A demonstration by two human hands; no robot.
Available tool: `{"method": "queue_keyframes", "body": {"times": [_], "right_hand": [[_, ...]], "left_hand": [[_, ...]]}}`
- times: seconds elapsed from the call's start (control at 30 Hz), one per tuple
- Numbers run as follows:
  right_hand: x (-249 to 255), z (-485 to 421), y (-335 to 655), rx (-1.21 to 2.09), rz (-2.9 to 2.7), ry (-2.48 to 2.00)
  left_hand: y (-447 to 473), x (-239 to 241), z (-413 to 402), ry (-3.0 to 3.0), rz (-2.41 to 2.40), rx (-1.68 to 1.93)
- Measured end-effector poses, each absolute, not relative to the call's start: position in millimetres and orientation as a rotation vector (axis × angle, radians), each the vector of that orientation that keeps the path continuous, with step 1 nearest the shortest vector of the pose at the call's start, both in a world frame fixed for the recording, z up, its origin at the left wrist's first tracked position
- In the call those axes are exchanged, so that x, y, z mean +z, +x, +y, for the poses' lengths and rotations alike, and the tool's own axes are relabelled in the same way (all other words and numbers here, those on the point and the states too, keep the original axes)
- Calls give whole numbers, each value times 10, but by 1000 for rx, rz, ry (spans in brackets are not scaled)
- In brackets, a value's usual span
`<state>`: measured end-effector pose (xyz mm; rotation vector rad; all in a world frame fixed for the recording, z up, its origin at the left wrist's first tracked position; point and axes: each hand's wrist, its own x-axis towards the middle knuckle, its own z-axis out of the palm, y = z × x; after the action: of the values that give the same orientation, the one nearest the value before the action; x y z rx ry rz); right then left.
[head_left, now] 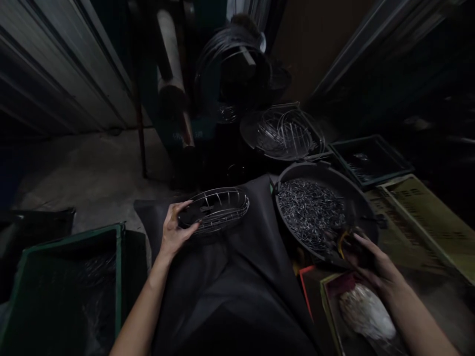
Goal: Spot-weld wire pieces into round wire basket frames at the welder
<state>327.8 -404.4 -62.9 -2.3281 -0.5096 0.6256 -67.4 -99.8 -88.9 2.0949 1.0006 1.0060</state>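
Note:
My left hand (175, 226) is closed on the left end of an oval wire basket (218, 225) of thin metal wires. The basket is held tilted above the dark apron (222, 291) over my lap, its open top showing. Off to the right, my right hand (380, 267) is at the near rim of a round dark pan (356, 198). Its fingers are curled round a dark object with a yellow-orange band (344, 244), too blurred and shadowed to name. Many short, thin metal pieces (311, 212) lie heaped in the pan.
Behind the pan, another round tray (252, 133) holds bent wire pieces. A dark green crate (119, 277) stands at left. Yellowish boxes (426, 212) and a green-rimmed bin (374, 143) are at right. A box with a plastic-wrapped bundle (367, 311) sits below my right hand. A machine (170, 74) stands ahead.

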Motion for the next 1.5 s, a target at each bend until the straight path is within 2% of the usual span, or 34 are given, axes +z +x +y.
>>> {"method": "queue_keyframes", "body": {"times": [0.1, 0.17, 0.33, 0.47, 0.63, 0.8, 1.03, 1.2, 1.5], "right_hand": [[-423, -3868, 2724, 956, -201, -1880], [-293, -3695, 2397, 1119, -206, -1814], [41, -3204, 1923, 1395, -1021, -1894], [255, -2838, 1802, 1361, -1441, -2049], [388, -2508, 1756, 1291, -1675, -2184], [481, -2370, 1772, 1221, -1724, -2424], [685, -2381, 1710, 1098, -1836, -2508], [696, -2439, 1746, 869, -1876, -2621], [669, -2385, 1532, 958, -1811, -2620]], "left_hand": [[-666, -929, -1038, 2106, 967, 1020], [-682, -970, -1069, 2114, 957, 1031], [-739, -1062, -1135, 2136, 934, 1041], [-761, -1097, -1162, 2143, 879, 1083], [-781, -1116, -1184, 2129, 842, 1075], [-777, -1136, -1193, 2134, 837, 1085], [-776, -1170, -1216, 2090, 853, 1117], [-784, -1196, -1228, 2099, 825, 1156], [-769, -1220, -1309, 2177, 804, 1229]]}}
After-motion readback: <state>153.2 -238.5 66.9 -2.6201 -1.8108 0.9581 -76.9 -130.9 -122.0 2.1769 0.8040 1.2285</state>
